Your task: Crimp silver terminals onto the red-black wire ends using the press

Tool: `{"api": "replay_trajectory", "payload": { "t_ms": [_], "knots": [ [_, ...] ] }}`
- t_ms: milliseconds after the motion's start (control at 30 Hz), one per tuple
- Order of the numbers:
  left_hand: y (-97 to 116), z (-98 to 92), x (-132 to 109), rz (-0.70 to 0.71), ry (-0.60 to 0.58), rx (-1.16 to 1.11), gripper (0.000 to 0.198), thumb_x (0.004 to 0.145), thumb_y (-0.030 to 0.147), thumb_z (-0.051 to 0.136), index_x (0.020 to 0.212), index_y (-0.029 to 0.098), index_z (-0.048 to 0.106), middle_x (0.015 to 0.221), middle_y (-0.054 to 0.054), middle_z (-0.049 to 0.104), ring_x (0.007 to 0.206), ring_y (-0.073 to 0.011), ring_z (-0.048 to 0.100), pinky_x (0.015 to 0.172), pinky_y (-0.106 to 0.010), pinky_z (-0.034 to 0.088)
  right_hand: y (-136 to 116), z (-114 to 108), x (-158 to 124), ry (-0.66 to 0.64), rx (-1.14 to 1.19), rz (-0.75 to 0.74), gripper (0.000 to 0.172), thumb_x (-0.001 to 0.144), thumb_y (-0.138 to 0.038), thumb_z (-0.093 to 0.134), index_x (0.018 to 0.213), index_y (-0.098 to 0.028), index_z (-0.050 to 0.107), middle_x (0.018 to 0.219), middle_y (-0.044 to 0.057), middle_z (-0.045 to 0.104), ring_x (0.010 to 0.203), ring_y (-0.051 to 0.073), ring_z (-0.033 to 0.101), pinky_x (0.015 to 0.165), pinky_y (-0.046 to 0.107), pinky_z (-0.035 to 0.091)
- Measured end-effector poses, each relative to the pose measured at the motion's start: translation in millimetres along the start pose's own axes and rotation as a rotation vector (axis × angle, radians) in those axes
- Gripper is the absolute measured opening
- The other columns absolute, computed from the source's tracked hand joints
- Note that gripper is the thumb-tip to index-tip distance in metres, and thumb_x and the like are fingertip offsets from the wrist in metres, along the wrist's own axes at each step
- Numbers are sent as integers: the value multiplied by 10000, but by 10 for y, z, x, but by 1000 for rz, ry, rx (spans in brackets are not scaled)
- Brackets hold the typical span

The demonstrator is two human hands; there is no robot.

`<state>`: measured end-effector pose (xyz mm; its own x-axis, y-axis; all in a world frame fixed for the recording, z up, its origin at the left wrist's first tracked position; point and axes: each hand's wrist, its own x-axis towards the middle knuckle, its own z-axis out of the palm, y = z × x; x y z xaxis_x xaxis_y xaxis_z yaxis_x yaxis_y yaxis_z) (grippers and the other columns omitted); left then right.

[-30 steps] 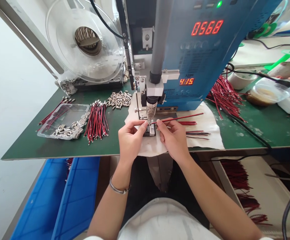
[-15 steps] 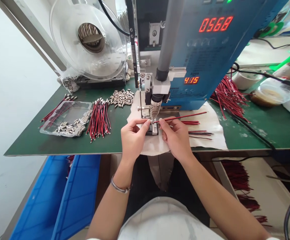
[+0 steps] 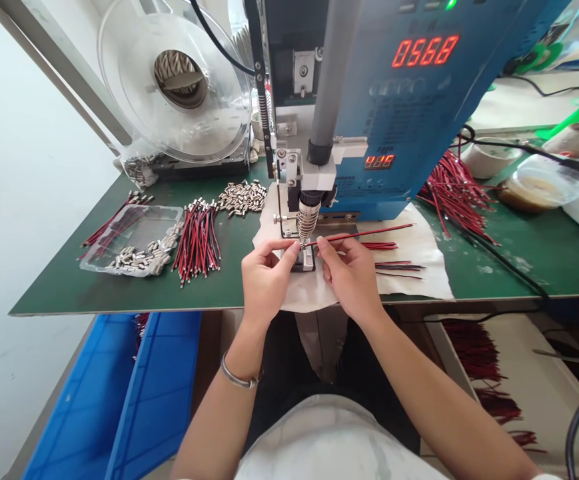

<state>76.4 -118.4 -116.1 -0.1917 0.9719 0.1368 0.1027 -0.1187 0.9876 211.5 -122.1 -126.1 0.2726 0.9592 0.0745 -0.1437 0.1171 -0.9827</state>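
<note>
My left hand [image 3: 264, 280] pinches something tiny at the small fixture block [image 3: 305, 261] under the machine's spring-tipped head [image 3: 308, 219]; what it holds is too small to name. My right hand [image 3: 350, 277] grips a red and black wire [image 3: 364, 235] between thumb and forefinger, its left end at the fixture and the rest running off to the right. Both hands rest on a white cloth [image 3: 419, 263] in front of the blue machine [image 3: 394, 100], whose red display reads 0568.
A bundle of red-black wires [image 3: 198, 241], a clear tray of metal terminals [image 3: 132, 247] and a loose terminal pile [image 3: 242, 197] lie left on the green table [image 3: 69, 293]. More wires [image 3: 454, 193] lie right. A clear reel [image 3: 179, 87] stands behind. Blue bins [image 3: 119, 400] sit below.
Both hands stay at the fixture, almost unmoved. The machine's small lower display has changed from 415 to 416. The camera view shifted slightly.
</note>
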Motion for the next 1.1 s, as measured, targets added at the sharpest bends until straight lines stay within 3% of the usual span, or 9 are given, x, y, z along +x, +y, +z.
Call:
{"api": "replay_trajectory", "payload": {
  "t_ms": [300, 800, 1100],
  "knots": [
    [-3, 8, 10, -6, 2, 7, 240, 811, 399, 803, 858, 164, 824, 543, 41, 502, 525, -84, 352, 506, -250, 271, -10, 9, -38, 32, -19, -19, 338, 801, -512, 813, 858, -190, 731, 721, 0, 668, 573, 119, 556, 526, 269, 435],
    [9, 9, -14, -27, 2, 13, 249, 818, 419, 799, 850, 173, 815, 508, 60, 418, 495, -79, 322, 491, -254, 256, -49, 13, -49, 28, -10, -22, 411, 769, -576, 814, 821, -180, 720, 671, 2, 662, 526, 115, 530, 491, 272, 419],
    [12, -4, -11, -22, -1, 19, 234, 830, 407, 796, 870, 178, 822, 524, 53, 447, 506, -81, 341, 496, -253, 264, -39, 9, -61, 32, -43, -28, 335, 784, -506, 813, 818, -180, 741, 668, 0, 665, 531, 120, 532, 507, 276, 430]
  ]
}}
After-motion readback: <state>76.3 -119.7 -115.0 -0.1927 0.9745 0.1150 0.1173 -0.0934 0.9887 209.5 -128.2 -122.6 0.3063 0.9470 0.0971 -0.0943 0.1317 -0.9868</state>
